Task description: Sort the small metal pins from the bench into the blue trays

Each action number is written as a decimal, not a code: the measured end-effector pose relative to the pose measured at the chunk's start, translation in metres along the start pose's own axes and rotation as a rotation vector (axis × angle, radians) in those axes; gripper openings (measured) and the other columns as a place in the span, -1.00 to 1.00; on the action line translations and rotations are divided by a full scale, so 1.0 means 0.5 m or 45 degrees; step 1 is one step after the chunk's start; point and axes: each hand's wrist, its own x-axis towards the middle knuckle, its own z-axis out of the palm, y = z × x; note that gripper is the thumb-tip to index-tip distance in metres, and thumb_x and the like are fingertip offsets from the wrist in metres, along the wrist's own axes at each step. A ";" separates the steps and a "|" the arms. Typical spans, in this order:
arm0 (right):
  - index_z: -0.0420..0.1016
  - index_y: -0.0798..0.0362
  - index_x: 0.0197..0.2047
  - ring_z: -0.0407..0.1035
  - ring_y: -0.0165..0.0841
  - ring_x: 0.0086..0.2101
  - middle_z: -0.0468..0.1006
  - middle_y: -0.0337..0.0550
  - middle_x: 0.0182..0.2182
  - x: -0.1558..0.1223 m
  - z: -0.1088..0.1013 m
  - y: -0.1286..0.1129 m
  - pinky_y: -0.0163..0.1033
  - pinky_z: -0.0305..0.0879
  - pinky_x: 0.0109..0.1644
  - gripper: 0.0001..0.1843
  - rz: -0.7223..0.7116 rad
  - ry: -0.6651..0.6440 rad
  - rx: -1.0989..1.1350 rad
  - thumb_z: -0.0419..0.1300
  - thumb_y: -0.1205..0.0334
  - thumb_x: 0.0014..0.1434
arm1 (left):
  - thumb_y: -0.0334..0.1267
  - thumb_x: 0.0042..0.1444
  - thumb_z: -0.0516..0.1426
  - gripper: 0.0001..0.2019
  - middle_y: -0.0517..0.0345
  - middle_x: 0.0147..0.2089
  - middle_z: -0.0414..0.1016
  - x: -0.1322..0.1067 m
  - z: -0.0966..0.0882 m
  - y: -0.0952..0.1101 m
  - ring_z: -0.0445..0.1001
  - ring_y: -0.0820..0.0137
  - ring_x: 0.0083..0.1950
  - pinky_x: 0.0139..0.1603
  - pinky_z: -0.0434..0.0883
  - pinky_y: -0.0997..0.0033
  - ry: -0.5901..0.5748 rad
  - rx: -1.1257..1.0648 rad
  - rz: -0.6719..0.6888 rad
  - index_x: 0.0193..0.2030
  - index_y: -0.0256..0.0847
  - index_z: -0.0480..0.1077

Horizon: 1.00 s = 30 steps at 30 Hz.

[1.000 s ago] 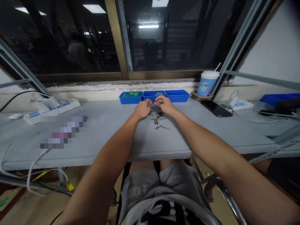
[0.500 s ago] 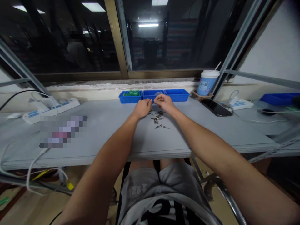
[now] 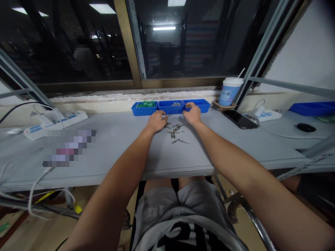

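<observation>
My left hand (image 3: 156, 121) is closed in a pinch on a thin metal blind rivet (image 3: 169, 115), in front of the middle blue bin (image 3: 171, 109). My right hand (image 3: 193, 114) is at the front wall of the right blue bin (image 3: 204, 106), fingers curved and apart, with nothing visible in them. Between and below the hands, several loose blind rivets (image 3: 176, 132) lie scattered on the grey table (image 3: 125, 139). Small clear items show inside the middle bin. A green packet (image 3: 146, 104) fills the left blue bin (image 3: 144, 111).
A blue cup (image 3: 228, 92) with a white lid and straw stands on a holder at right, behind a dark phone (image 3: 240, 119). Power strips (image 3: 56, 124) with cables are at both sides. A blurred object (image 3: 69, 148) lies at left, and another blue tray (image 3: 311, 108) at far right.
My hands have come apart from where they met. The right hand has moved right to the right bin and loosened its pinch; the left hand keeps nearly the same place.
</observation>
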 end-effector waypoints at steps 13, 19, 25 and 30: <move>0.09 0.04 0.40 0.00 0.24 0.22 0.06 0.04 0.40 0.008 -0.004 0.016 0.39 0.01 0.20 -0.10 0.025 -0.236 -0.496 0.25 0.16 0.00 | -0.16 0.27 -0.02 -0.69 -0.18 0.07 0.47 -0.001 0.009 -0.010 0.41 0.10 0.16 0.21 0.31 0.11 -0.210 0.077 0.052 -0.05 -0.24 0.47; 0.02 0.04 0.42 -0.03 0.26 0.25 -0.12 0.04 0.45 0.013 0.000 0.024 0.37 0.01 0.23 -0.05 0.027 -0.338 -0.560 0.25 0.16 0.00 | -0.15 0.29 -0.04 -0.66 -0.19 0.05 0.49 -0.001 0.009 -0.010 0.42 0.11 0.14 0.21 0.31 0.14 -0.224 0.089 0.072 -0.05 -0.26 0.48; 0.21 0.06 0.33 0.04 0.16 0.22 0.09 0.10 0.35 0.005 -0.002 0.011 0.26 0.07 0.23 -0.24 -0.155 -0.249 -0.452 0.24 0.19 0.05 | -0.08 0.28 -0.02 -0.63 -0.19 0.11 0.49 -0.003 0.011 -0.008 0.42 0.10 0.16 0.22 0.31 0.11 -0.249 0.024 0.100 -0.01 -0.25 0.48; 0.50 -0.03 0.02 0.24 -0.02 0.08 0.44 0.00 0.04 -0.012 -0.005 -0.012 0.10 0.18 0.16 -0.54 -0.371 -0.610 -0.328 0.29 0.08 0.02 | -0.01 0.24 0.01 -0.57 -0.16 0.21 0.45 -0.005 0.013 -0.008 0.41 0.07 0.21 0.23 0.29 0.13 -0.338 -0.001 0.142 0.08 -0.22 0.45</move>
